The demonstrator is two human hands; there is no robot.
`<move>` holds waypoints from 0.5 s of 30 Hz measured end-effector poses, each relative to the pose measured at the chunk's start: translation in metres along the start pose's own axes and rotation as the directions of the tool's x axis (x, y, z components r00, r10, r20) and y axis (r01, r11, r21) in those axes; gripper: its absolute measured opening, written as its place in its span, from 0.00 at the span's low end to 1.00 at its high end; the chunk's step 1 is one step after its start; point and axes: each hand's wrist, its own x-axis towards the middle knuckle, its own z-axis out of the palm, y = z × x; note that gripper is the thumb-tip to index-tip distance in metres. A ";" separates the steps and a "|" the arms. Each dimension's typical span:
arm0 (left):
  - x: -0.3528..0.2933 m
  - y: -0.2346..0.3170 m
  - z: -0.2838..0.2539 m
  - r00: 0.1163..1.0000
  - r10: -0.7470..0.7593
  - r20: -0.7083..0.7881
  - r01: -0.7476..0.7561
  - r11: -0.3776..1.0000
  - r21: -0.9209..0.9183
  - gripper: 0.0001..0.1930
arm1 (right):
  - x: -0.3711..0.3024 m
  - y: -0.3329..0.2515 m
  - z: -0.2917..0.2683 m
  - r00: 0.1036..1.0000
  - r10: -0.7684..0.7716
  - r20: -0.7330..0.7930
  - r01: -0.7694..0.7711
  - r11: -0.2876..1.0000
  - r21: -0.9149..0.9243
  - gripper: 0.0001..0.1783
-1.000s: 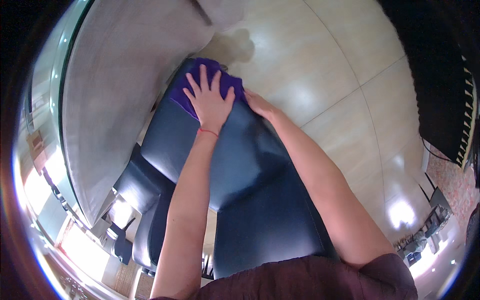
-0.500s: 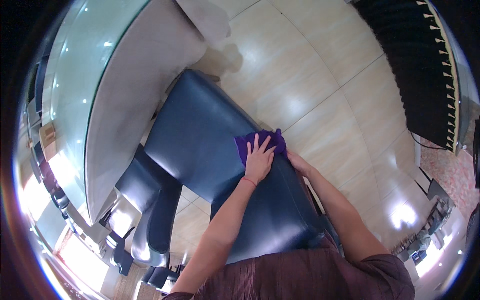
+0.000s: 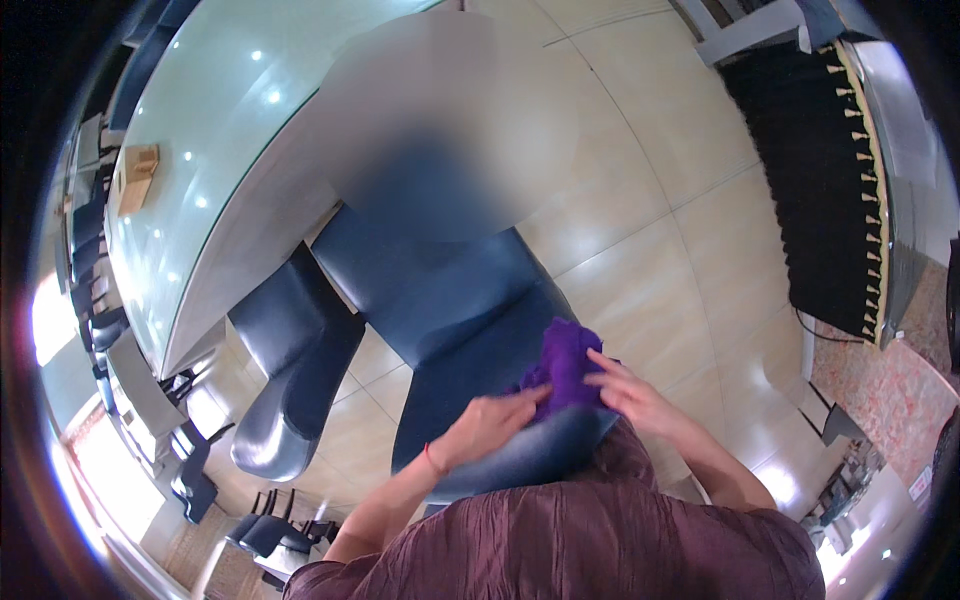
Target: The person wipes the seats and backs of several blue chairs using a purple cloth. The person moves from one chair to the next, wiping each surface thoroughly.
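1. Left hand [image 3: 488, 428], in the head view, is touching the purple cloth [image 3: 570, 368] with extended fingers; blur is hiding whether it is gripping.
2. Right hand [image 3: 642, 398] is resting parted fingers on the cloth's right side, any grip staying unclear.
3. Bunched, the cloth is lying on the backrest of the dark-blue chair [image 3: 460, 362].

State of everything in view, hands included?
Purple cloth: bunched, at near chair's backrest top
Left hand: touching cloth, grip unclear
Right hand: fingers on cloth, grip unclear
Near chair: upright, seat partly blurred
Second chair: upright
Bracelet: on left wrist
Black drape: hanging
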 end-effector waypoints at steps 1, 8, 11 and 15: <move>-0.012 -0.008 0.014 0.991 0.127 -0.041 -0.125 0.990 0.060 0.22 | -0.004 -0.022 -0.001 1.000 -0.021 0.009 0.023 0.983 -0.181 0.23; 0.051 -0.096 0.075 0.919 0.309 -0.245 -0.204 0.904 0.377 0.25 | 0.055 -0.038 0.018 0.998 -0.036 0.042 0.055 0.611 -0.790 0.25; 0.094 -0.109 0.058 0.934 0.120 -0.336 -0.087 0.990 0.112 0.27 | 0.106 -0.001 0.018 0.985 0.158 0.069 -0.045 0.624 -0.780 0.30; 0.134 -0.150 0.036 0.958 -0.103 -0.269 0.138 0.983 0.118 0.29 | 0.186 0.041 0.024 0.834 0.538 0.123 -0.132 0.411 -0.902 0.35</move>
